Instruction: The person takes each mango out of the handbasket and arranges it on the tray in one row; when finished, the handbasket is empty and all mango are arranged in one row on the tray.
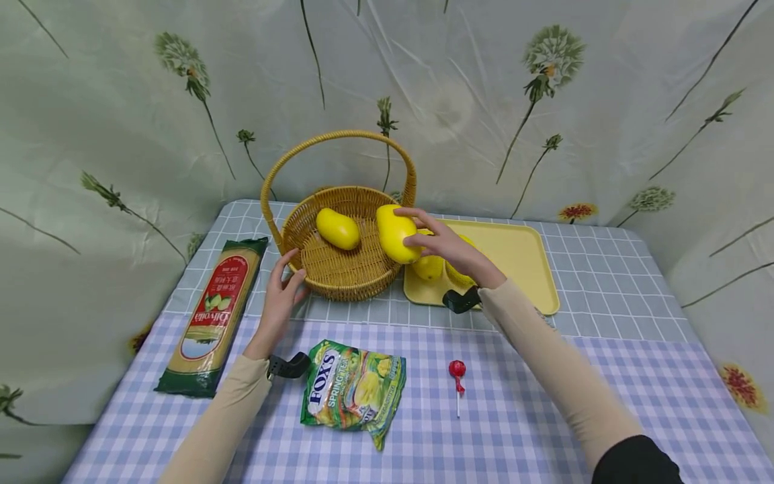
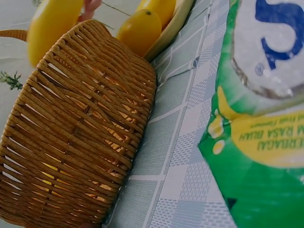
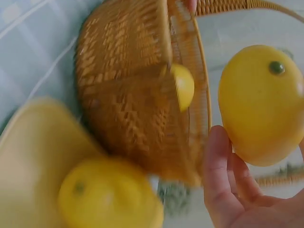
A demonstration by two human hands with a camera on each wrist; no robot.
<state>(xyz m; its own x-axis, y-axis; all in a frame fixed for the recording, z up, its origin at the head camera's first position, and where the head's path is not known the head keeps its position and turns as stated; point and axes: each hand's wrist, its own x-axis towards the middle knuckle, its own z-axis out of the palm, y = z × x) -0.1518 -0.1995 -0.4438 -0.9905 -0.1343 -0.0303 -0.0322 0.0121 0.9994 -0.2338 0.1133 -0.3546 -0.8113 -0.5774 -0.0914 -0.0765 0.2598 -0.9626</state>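
Note:
My right hand point(image 1: 450, 245) holds a yellow mango point(image 1: 394, 235) over the right rim of a wicker basket point(image 1: 338, 290). In the right wrist view, the fingers point(image 3: 218, 161) curve against this mango, whose green stem end shows. Another mango point(image 1: 337, 228) lies inside the basket. My left hand point(image 1: 283, 296) grips the basket's rim at the front left; its fingers are mostly out of sight in the left wrist view. More yellow fruit point(image 1: 428, 267) lies on a yellow tray point(image 1: 514, 269), partly behind the right hand.
The basket's tall handle point(image 1: 338, 134) arches over it. A pasta bag point(image 1: 214, 316) lies at the left. Nearer the front are a green FOX'S candy bag point(image 1: 357, 390) and a red lollipop point(image 1: 457, 369). A floral curtain point(image 1: 459, 101) hangs behind the table.

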